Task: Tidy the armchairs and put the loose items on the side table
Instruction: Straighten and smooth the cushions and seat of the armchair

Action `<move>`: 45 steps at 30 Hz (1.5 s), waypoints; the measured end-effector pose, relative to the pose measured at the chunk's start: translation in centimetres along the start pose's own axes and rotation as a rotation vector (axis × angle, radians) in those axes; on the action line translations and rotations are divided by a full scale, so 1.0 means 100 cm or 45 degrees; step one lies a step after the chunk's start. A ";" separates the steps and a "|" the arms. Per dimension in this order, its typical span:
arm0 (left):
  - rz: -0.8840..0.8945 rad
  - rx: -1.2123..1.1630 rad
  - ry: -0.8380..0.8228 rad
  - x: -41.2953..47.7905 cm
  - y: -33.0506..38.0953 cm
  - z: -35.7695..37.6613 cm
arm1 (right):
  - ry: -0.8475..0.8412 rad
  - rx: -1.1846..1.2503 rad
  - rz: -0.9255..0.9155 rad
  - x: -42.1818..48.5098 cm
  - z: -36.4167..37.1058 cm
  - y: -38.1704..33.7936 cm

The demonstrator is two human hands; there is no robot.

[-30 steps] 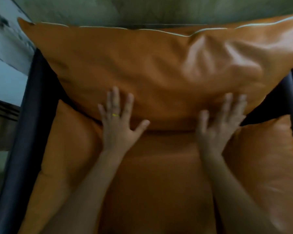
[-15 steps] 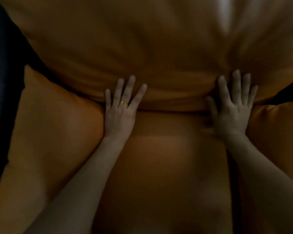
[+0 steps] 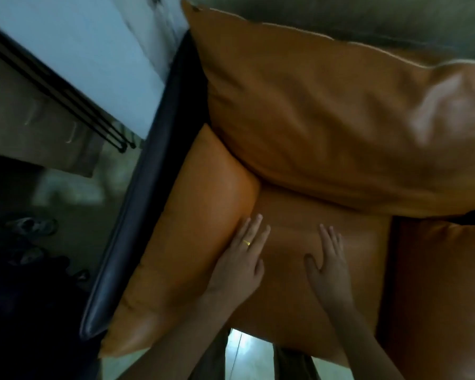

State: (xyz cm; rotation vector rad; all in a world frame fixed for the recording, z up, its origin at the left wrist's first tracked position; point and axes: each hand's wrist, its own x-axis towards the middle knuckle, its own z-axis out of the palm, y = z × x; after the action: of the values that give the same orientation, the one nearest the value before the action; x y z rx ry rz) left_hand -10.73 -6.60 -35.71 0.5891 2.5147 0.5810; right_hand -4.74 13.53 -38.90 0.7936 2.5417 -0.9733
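Nearest, both hands lie flat on the seat cushion (image 3: 285, 303) of the orange armchair. The left hand (image 3: 240, 263), with a ring (image 3: 246, 242), rests along the seam beside the side cushion (image 3: 192, 242), and the right hand (image 3: 328, 263) is just beside it. Their fingers (image 3: 254, 229) are straight and released, grasping nothing. Beyond them the back cushion (image 3: 327, 119) leans in place against the dark frame (image 3: 137, 215).

This chair looks nearly tidied, with only smoothing left. No loose items or bench can be made out, so that part seems still to do.

Half a second ago the hands pressed the back cushion's lower edge. They now sit lower, clear of it, and the view has swung left.
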 end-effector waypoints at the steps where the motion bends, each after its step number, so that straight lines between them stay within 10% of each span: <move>1: -0.042 -0.051 0.046 -0.011 -0.001 -0.005 | -0.044 0.001 -0.078 -0.004 0.002 -0.016; 9: -0.615 -0.273 0.547 -0.079 -0.052 -0.040 | -0.313 -0.018 -0.967 0.007 0.018 -0.172; 18: -0.797 -0.153 0.467 -0.124 -0.071 -0.028 | -0.470 -0.757 -1.450 0.035 0.069 -0.211; 24: -1.176 -0.249 0.680 -0.116 -0.075 -0.022 | -0.176 -0.742 -1.544 0.007 0.099 -0.215; 35: -1.175 0.023 0.517 -0.121 -0.083 -0.009 | -0.333 -0.818 -1.694 0.040 0.100 -0.221; 45: -1.320 -0.025 0.491 -0.198 -0.086 0.026 | -0.242 -0.984 -1.396 0.141 0.038 -0.233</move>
State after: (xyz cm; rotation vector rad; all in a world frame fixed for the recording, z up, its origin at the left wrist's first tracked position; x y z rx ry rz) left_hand 3.73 -22.75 -34.95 -0.8953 2.6858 0.3130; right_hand -29.55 2.00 -36.10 -0.9286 2.7366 -0.1436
